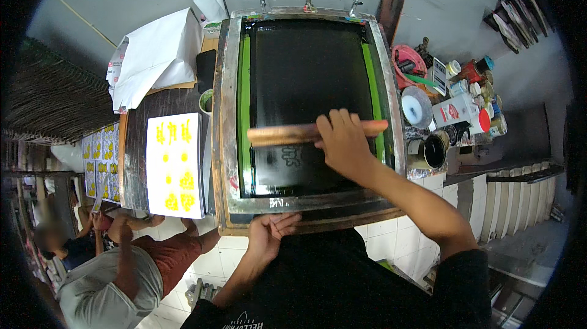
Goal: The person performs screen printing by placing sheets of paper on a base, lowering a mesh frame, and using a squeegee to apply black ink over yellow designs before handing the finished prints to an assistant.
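A screen-printing frame (227, 115) with a metal rim lies flat on the table, its mesh covered in black ink with green tape along both sides. My right hand (343, 143) grips a wooden-handled squeegee (284, 134) that lies across the middle of the mesh, slightly below centre. My left hand (273, 231) holds the near edge of the frame, fingers curled over the rim.
A white sheet printed with yellow shapes (175, 164) lies left of the frame, white paper (156, 57) behind it. Ink cans, jars and a bowl (452, 106) crowd the right side. A person (116, 268) sits low at the left near more yellow prints (99, 158).
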The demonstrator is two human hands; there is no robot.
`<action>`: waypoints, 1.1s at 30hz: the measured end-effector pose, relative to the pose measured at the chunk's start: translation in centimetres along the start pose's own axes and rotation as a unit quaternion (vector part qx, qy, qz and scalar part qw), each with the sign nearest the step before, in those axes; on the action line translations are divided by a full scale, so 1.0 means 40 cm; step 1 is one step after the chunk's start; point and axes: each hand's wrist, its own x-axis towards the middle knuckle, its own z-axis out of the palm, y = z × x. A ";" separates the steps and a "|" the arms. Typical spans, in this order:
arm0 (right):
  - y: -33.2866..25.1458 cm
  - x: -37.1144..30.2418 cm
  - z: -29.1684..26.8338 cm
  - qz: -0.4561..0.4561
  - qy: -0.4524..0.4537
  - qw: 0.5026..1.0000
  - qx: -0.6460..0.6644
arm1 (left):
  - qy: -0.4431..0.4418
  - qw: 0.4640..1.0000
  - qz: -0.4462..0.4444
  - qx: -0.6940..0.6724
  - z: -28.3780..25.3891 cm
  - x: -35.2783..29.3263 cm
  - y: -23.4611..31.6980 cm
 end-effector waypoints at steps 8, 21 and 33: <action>0.254 0.340 0.075 -0.030 0.082 0.995 -0.045 | 0.039 0.998 0.004 0.041 -0.006 -0.012 -0.007; 0.459 0.618 0.058 0.025 -0.038 0.999 -0.001 | 0.069 0.995 0.058 0.040 0.005 -0.015 -0.024; 0.378 0.476 0.064 0.027 -0.054 0.998 -0.031 | 0.005 0.996 0.083 0.016 -0.012 -0.007 -0.020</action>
